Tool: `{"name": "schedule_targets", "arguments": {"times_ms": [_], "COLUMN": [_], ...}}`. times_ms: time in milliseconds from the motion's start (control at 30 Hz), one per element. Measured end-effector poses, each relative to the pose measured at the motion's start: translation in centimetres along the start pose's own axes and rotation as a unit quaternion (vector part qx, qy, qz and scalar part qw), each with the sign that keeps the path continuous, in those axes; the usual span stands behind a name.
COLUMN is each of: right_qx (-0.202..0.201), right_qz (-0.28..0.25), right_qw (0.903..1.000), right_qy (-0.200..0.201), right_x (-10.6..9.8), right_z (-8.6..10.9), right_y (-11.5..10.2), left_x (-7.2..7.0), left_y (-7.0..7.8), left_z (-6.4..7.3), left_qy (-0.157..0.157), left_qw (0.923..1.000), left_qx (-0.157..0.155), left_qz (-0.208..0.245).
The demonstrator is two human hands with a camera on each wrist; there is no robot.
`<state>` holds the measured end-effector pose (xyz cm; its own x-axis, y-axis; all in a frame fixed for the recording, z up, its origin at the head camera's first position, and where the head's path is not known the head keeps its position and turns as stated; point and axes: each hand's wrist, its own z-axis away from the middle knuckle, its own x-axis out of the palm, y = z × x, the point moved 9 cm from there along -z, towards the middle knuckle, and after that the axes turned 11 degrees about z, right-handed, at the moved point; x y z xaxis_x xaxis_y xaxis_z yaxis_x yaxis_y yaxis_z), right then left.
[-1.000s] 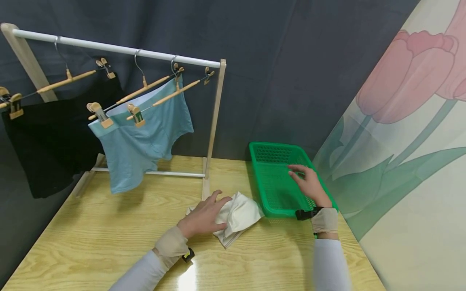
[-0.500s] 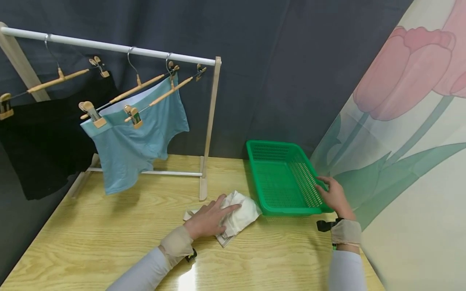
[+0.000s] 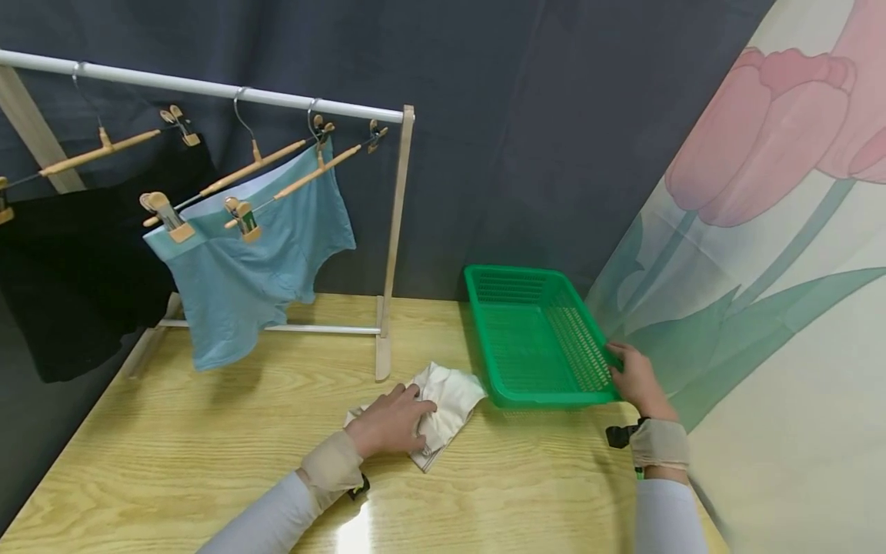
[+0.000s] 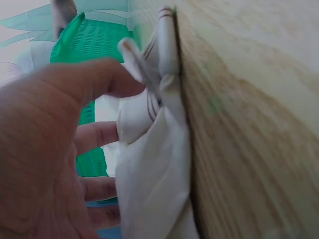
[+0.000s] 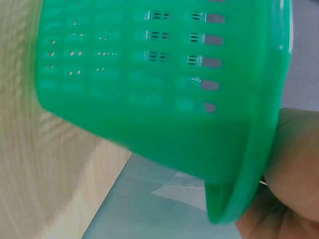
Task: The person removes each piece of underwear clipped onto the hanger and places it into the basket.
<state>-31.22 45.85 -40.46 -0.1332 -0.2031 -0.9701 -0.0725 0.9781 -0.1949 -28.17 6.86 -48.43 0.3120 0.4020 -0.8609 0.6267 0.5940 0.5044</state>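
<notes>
One wood-grained table [image 3: 208, 462] spans the foreground before a dark curtain [image 3: 540, 154], a tulip-printed panel [image 3: 761, 223] at right and a clothes rack [image 3: 394, 231] at left. The left hand [image 3: 389, 422] lies over the off-white cloth [image 3: 451, 398] on the table, its fingers touching it; whether they pinch it I cannot quite tell. The right hand [image 3: 637, 378] grips the green basket [image 3: 554, 399] by its right rim, near the front corner
</notes>
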Motion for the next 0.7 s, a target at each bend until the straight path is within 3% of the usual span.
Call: {"name": "schedule_targets", "arguments": {"times_ms": [700], "right_qx": [0.017], "right_qz": [-0.042], "right_qw": [0.9981], "right_qy": [0.041], "right_x": [0.70], "right_z": [0.23], "right_y": [0.05], "left_x": [-0.31], "left_y": [-0.84], "left_z": [0.46], "left_qy": [-0.049], "left_qw": [0.9941], "left_qx": [-0.006], "left_qz": [0.096]}}
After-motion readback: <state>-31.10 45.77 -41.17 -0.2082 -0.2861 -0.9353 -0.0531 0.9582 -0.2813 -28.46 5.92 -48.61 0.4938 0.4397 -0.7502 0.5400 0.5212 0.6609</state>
